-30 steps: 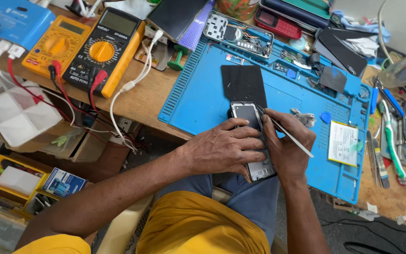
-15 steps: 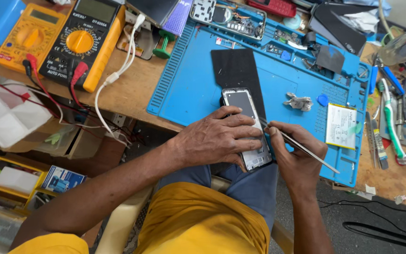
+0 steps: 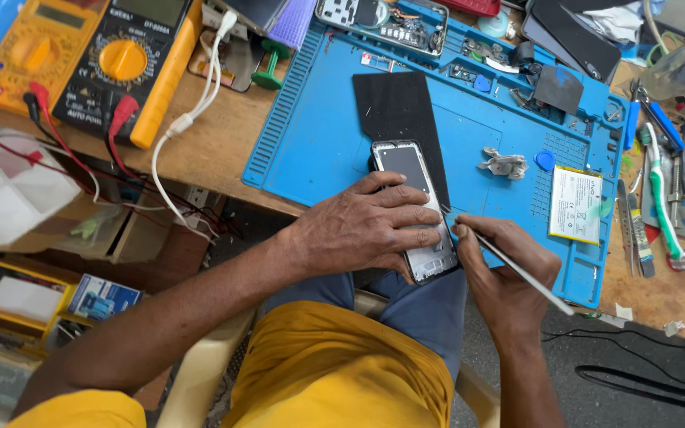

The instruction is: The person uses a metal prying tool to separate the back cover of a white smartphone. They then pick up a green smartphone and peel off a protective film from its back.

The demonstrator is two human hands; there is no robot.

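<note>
My left hand [image 3: 366, 230] lies across an opened phone [image 3: 406, 170] and presses it down on the near edge of the blue work mat [image 3: 311, 150]. The phone's upper part sticks out above my fingers; its lower end shows below them. My right hand [image 3: 505, 273] holds a thin metal tool [image 3: 517, 269] like a pen, its tip touching the phone's right edge beside my left fingers. A black back panel [image 3: 394, 107] lies on the mat just beyond the phone.
A white phone battery [image 3: 575, 204], a blue pick [image 3: 545, 160] and crumpled metal parts [image 3: 503, 164] lie on the mat's right. Two multimeters [image 3: 120, 59] with red leads sit far left, a white cable [image 3: 192, 119] beside them. Tweezers and a toothbrush [image 3: 663, 198] lie right.
The view has shifted, so the mat and hands sit higher and more centred. My right hand's tool tip has stayed at the phone's right edge, and my left hand keeps pressing the phone.
</note>
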